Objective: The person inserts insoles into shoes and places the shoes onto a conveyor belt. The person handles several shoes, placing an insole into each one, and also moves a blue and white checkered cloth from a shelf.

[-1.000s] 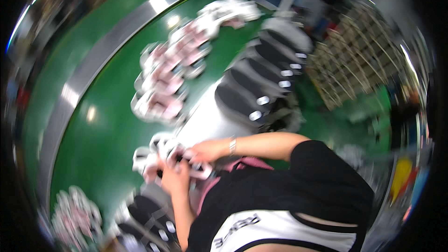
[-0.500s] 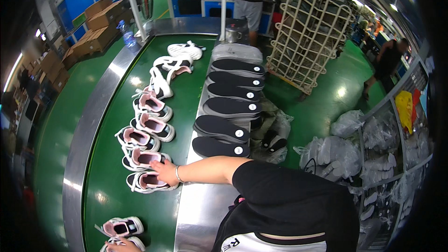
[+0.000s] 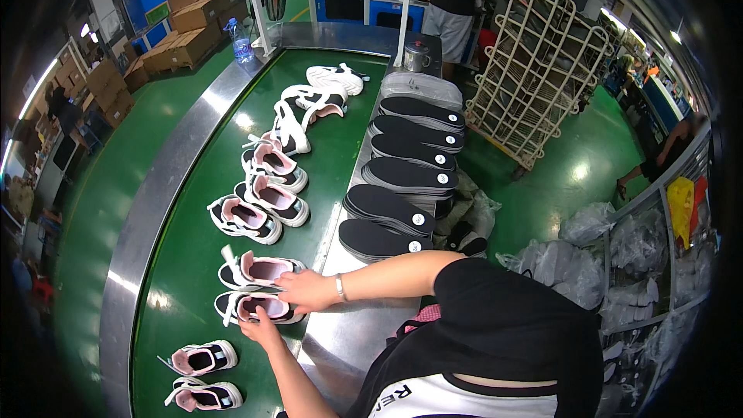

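Observation:
Two white-and-black sneakers with pink linings lie side by side in front of me on the green belt. My left hand grips the near side of the nearer sneaker, its fingers at the shoe's opening. Across the heels of both reaches my right hand, with a bracelet on its wrist, its fingers closed around the heel edge; the fingertips are partly hidden. The farther sneaker touches this hand. Closer to me, at the lower left, rests another pair, with one sneaker beside a second sneaker.
More sneakers run up the belt. Stacks of black insoles line the metal ledge right of it. A bottle and metal mug stand at the far end. Behind are a wire cart and a person.
My left hand has left the pair at the lower left and come to the nearer sneaker. The two sneakers under my right hand now lie apart from the row. The view has shifted.

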A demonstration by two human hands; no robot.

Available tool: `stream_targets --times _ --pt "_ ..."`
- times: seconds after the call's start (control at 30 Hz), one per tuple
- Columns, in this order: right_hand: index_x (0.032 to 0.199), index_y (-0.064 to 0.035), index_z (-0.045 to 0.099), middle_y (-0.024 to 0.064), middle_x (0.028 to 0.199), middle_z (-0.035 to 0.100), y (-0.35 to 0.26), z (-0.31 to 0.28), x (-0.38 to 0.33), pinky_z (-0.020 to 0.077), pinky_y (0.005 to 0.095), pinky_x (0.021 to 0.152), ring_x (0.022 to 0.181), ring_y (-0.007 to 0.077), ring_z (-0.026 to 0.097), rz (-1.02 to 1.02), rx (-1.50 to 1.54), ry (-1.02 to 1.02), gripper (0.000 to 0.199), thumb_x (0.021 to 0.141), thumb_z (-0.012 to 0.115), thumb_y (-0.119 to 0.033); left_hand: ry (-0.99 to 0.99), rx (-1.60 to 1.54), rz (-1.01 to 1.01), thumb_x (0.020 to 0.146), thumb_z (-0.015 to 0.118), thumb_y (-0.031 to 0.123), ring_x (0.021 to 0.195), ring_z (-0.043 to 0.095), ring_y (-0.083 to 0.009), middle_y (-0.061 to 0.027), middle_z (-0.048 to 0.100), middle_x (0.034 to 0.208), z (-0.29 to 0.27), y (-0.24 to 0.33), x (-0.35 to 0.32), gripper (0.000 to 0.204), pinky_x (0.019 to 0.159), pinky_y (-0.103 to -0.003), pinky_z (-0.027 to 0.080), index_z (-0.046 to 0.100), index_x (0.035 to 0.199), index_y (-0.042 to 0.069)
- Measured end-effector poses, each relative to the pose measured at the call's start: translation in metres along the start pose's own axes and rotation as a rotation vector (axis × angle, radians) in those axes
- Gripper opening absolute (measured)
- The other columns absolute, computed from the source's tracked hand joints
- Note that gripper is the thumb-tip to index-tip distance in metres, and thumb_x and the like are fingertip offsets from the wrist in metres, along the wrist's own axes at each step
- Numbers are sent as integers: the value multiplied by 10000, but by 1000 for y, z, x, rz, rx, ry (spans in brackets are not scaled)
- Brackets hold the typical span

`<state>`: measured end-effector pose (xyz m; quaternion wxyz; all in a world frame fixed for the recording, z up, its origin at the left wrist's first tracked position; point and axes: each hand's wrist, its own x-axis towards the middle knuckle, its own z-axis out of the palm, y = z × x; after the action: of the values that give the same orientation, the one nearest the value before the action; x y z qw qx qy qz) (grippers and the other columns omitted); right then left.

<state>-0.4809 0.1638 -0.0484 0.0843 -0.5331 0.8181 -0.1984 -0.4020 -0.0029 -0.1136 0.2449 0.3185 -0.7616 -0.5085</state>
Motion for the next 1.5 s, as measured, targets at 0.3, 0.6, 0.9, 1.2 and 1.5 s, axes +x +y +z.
stream_targets --times 0.3,0.6,0.9,1.2,1.5 --pt "994 -103 498 142 1119 421 54 -36 -143 349 399 757 1024 272 397 521 -287 240 403 641 629 -247 89 -86 -97 667 573 84 738 545 -176 -104 510 972 4 -30 13 387 493 -272 457 467 1030 1" --pt "883 -94 513 116 875 506 59 -52 -134 393 403 671 858 280 489 690 -324 98 376 633 638 -344 7 -226 51 680 630 95 867 532 -216 -134 558 963 6 11 -8 354 782 -316 405 510 983 -42" --pt "917 -86 519 114 990 502 69 -56 -139 356 382 742 914 277 479 636 -291 93 419 614 662 -338 178 147 -39 601 673 277 1102 298 -376 -267 327 1160 23 26 -17 833 936 -430 224 219 1206 -72" --pt "1104 -108 458 202 1147 420 44 -47 -37 363 408 840 1044 328 422 139 -88 116 454 687 607 -205 155 -51 -392 573 572 88 1164 214 -395 -276 145 1251 38 18 -25 852 984 -373 210 88 1252 -88" --pt "792 -90 546 124 707 552 9 -40 -4 437 402 591 677 292 554 177 -115 -87 159 707 557 -225 13 -2 -208 589 505 31 937 456 -340 -223 430 1046 4 6 -60 530 806 -355 380 361 1091 -59"
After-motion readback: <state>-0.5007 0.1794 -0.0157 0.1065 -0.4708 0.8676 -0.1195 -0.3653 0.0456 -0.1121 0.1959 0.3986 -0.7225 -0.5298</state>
